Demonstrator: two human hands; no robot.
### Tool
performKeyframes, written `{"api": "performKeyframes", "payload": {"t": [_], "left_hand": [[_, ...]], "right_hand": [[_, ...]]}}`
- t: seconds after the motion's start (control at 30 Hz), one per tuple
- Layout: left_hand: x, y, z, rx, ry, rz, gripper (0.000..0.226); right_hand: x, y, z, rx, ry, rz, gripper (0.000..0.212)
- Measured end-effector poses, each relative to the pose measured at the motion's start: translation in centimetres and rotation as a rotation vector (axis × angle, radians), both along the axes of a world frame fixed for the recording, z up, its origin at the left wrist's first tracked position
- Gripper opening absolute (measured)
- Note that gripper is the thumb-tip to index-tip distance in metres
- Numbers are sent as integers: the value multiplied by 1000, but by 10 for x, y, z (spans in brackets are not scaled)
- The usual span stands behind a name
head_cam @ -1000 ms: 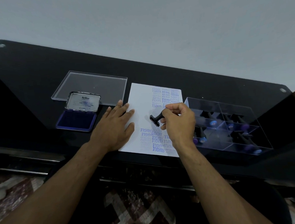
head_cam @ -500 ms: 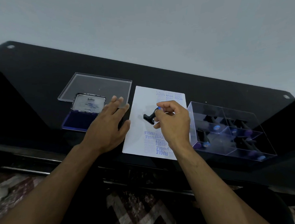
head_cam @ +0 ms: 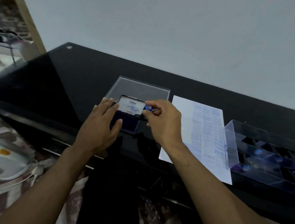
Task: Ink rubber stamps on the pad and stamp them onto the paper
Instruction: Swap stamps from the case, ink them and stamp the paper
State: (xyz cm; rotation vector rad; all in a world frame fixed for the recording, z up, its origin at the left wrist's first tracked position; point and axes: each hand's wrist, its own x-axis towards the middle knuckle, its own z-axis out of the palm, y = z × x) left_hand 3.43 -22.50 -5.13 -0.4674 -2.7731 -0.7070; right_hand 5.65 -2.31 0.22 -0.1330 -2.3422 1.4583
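The open ink pad (head_cam: 130,124) lies on the black table, its white-labelled lid (head_cam: 130,107) raised behind the dark blue pad. My left hand (head_cam: 100,129) rests flat on the pad's left side, fingers straight. My right hand (head_cam: 164,123) pinches a black rubber stamp with a blue cap (head_cam: 148,108) at the pad's right edge; the stamp's base is hidden by my fingers. The white paper (head_cam: 182,120) lies to the right, covered with several blue stamp prints.
A clear plastic lid (head_cam: 142,88) lies behind the ink pad. A clear divided box (head_cam: 232,142) holding several stamps stands at the right of the paper. The table's front edge runs below my wrists. White objects and a cable lie on the floor at left.
My right hand carried the stamp left from above the paper to the ink pad. My left hand left the paper and now rests on the pad. The view swung left.
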Motion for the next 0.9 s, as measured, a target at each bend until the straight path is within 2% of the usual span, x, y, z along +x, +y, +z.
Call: {"api": "performKeyframes", "payload": {"t": [0.17, 0.47, 0.7, 0.9], "left_hand": [[-2, -26, -11, -17, 12, 45, 72], [-5, -46, -24, -142, -56, 106, 70], [-5, -47, -36, -173, -55, 123, 72], [-5, -46, -38, -196, -44, 134, 70]], "right_hand": [[-8, -28, 5, 88, 7, 65, 19], [-15, -51, 3, 348, 42, 132, 20], [-20, -56, -3, 557, -52, 198, 21], [-24, -56, 0, 593, -62, 202, 20]]}}
